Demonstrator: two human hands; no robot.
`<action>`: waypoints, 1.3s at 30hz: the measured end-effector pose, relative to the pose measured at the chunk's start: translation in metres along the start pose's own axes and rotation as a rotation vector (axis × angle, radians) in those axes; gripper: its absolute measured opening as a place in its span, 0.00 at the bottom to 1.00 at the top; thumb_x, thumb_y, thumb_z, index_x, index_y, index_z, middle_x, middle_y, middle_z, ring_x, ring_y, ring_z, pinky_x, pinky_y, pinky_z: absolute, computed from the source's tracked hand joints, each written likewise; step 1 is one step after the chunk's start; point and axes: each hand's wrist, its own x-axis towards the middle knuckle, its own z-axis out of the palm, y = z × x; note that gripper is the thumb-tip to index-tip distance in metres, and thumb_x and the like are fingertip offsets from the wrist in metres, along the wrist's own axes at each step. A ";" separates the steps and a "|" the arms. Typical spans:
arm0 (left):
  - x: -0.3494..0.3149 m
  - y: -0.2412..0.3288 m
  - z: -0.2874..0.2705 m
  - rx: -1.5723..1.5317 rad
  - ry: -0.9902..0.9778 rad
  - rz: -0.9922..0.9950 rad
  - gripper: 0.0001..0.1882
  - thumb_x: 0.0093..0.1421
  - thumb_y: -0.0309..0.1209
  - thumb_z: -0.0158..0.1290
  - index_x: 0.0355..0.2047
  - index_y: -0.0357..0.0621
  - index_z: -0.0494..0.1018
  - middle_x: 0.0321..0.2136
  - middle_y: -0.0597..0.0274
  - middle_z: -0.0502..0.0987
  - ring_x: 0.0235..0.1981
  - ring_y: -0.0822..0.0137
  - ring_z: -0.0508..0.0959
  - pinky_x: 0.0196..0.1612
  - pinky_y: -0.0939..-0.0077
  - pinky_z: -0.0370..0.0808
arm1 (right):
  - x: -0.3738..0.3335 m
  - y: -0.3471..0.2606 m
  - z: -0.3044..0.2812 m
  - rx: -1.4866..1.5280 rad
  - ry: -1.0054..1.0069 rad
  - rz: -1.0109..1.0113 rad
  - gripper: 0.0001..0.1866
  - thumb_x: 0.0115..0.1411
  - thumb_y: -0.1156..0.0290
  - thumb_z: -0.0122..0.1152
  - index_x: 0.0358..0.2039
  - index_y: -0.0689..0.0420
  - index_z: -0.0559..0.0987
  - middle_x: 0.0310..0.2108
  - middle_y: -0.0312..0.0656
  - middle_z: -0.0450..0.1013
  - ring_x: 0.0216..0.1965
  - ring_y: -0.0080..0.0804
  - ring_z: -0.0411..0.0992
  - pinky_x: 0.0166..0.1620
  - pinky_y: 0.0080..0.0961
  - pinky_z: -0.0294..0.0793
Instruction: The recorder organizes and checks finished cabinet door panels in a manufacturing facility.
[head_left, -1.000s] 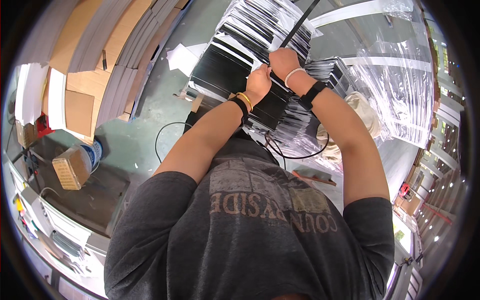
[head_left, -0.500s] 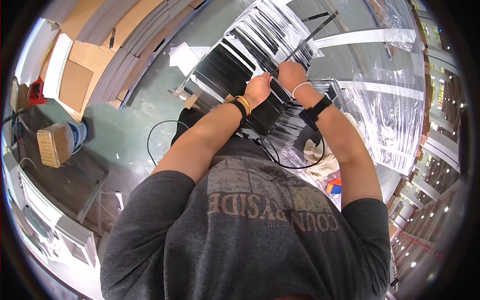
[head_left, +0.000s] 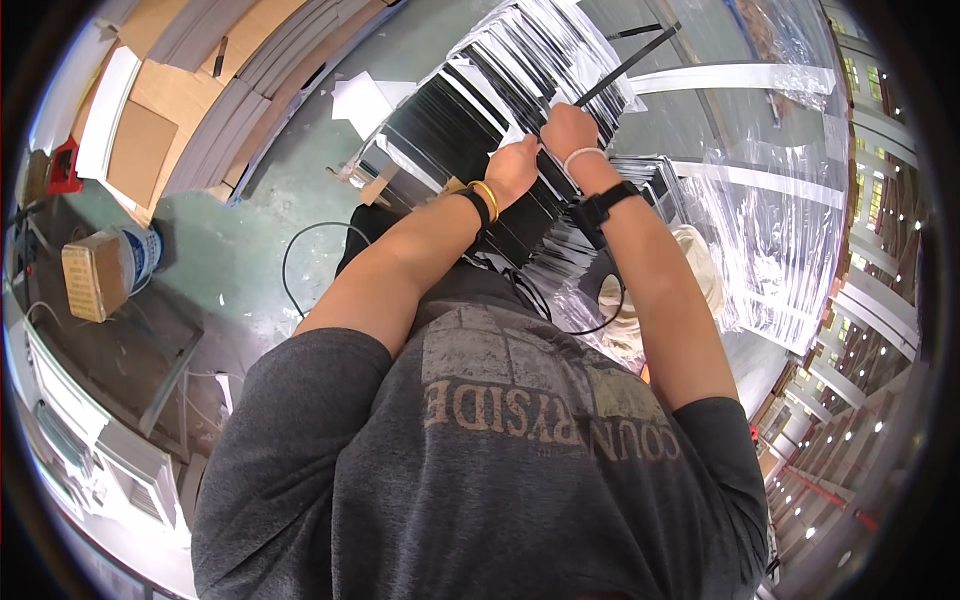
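Note:
A long stack of thin black and white panels [head_left: 440, 128] lies before me, its edges packed close together. My right hand [head_left: 570, 132] is closed on a flat black strip [head_left: 632, 62], whose free part sticks out past the stack's far right side. Just left of it, my left hand [head_left: 515, 168] is closed with thumb and fingers pressed together over the stack. A scrap of white paper [head_left: 513, 134] shows at its fingers; whether they grip that or something else is hidden.
Plastic-wrapped bundles [head_left: 770, 250] stand at the right. At the far left are stacked cardboard sheets [head_left: 190, 90], with a box [head_left: 95, 277] beside a blue-and-white bucket [head_left: 143, 252] below them. White sheets [head_left: 362, 104] lie on the floor. A black cable [head_left: 285, 270] loops near my left arm.
My right hand has shifted a little left and up, closer to my left hand, still holding the black strip. My left hand has barely moved.

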 end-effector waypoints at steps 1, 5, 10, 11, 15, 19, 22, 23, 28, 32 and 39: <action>0.000 0.004 0.000 -0.003 -0.005 -0.008 0.10 0.58 0.33 0.42 0.26 0.38 0.65 0.19 0.43 0.72 0.24 0.46 0.74 0.29 0.56 0.70 | 0.002 -0.001 0.000 -0.056 -0.005 -0.005 0.07 0.42 0.71 0.54 0.19 0.61 0.76 0.22 0.54 0.72 0.27 0.50 0.73 0.32 0.39 0.72; 0.000 -0.002 -0.001 -0.001 -0.019 -0.043 0.10 0.58 0.34 0.41 0.28 0.39 0.66 0.20 0.43 0.72 0.25 0.45 0.73 0.29 0.55 0.70 | -0.014 0.003 -0.010 -0.082 0.013 -0.084 0.07 0.43 0.72 0.53 0.19 0.61 0.77 0.22 0.55 0.72 0.26 0.49 0.73 0.32 0.38 0.72; 0.006 -0.002 -0.004 -0.049 -0.046 -0.035 0.11 0.58 0.34 0.41 0.28 0.37 0.66 0.20 0.42 0.72 0.25 0.44 0.73 0.29 0.55 0.69 | -0.029 0.006 -0.009 -0.146 -0.020 -0.065 0.07 0.45 0.71 0.54 0.20 0.59 0.77 0.22 0.50 0.73 0.27 0.45 0.73 0.31 0.35 0.72; 0.001 -0.001 -0.003 -0.045 -0.052 -0.039 0.11 0.59 0.33 0.41 0.28 0.36 0.65 0.19 0.42 0.72 0.25 0.44 0.73 0.29 0.54 0.69 | -0.031 0.008 -0.006 -0.120 -0.007 -0.068 0.07 0.44 0.70 0.54 0.20 0.59 0.77 0.22 0.50 0.73 0.27 0.45 0.73 0.31 0.35 0.72; 0.002 -0.007 0.003 -0.038 -0.057 -0.014 0.11 0.59 0.33 0.41 0.28 0.37 0.65 0.19 0.42 0.72 0.25 0.45 0.73 0.29 0.55 0.69 | -0.021 0.003 -0.005 -0.120 -0.022 -0.055 0.07 0.43 0.70 0.55 0.20 0.59 0.77 0.22 0.51 0.73 0.27 0.46 0.73 0.31 0.36 0.72; 0.002 -0.008 0.003 -0.083 -0.041 -0.008 0.11 0.59 0.33 0.41 0.27 0.37 0.64 0.18 0.43 0.72 0.24 0.45 0.73 0.29 0.55 0.68 | 0.000 -0.003 0.000 -0.141 -0.031 -0.083 0.08 0.45 0.69 0.53 0.20 0.59 0.77 0.24 0.52 0.73 0.28 0.47 0.73 0.31 0.37 0.72; 0.001 -0.008 0.001 -0.066 -0.039 -0.006 0.11 0.59 0.33 0.40 0.27 0.37 0.64 0.18 0.43 0.72 0.23 0.45 0.73 0.28 0.54 0.68 | 0.005 0.001 -0.003 -0.082 -0.048 -0.026 0.08 0.42 0.70 0.53 0.21 0.60 0.77 0.23 0.54 0.72 0.28 0.52 0.72 0.35 0.41 0.71; 0.001 -0.009 -0.001 -0.048 -0.058 -0.009 0.11 0.59 0.33 0.40 0.27 0.37 0.64 0.18 0.43 0.71 0.23 0.45 0.73 0.28 0.54 0.68 | 0.008 0.003 -0.006 -0.074 -0.065 -0.017 0.08 0.42 0.70 0.52 0.19 0.61 0.76 0.23 0.54 0.72 0.28 0.51 0.72 0.35 0.41 0.71; 0.003 -0.007 0.000 -0.074 -0.073 0.007 0.12 0.60 0.34 0.39 0.26 0.37 0.64 0.18 0.42 0.71 0.23 0.44 0.73 0.28 0.54 0.68 | 0.006 0.058 0.010 -0.004 -0.237 -0.178 0.10 0.43 0.70 0.50 0.17 0.63 0.76 0.23 0.56 0.70 0.28 0.53 0.70 0.36 0.41 0.69; 0.001 -0.010 -0.003 -0.079 -0.045 0.024 0.13 0.60 0.34 0.39 0.25 0.37 0.63 0.17 0.42 0.71 0.22 0.44 0.72 0.27 0.54 0.69 | -0.020 0.044 -0.001 0.064 -0.157 -0.045 0.09 0.45 0.71 0.50 0.21 0.62 0.77 0.25 0.54 0.72 0.30 0.51 0.71 0.37 0.40 0.70; 0.002 -0.007 -0.002 -0.072 -0.057 0.004 0.12 0.60 0.34 0.40 0.27 0.37 0.63 0.16 0.42 0.71 0.21 0.43 0.72 0.25 0.53 0.69 | -0.040 0.023 -0.016 -0.105 -0.069 -0.062 0.06 0.43 0.73 0.53 0.20 0.60 0.76 0.23 0.52 0.72 0.27 0.47 0.73 0.32 0.38 0.72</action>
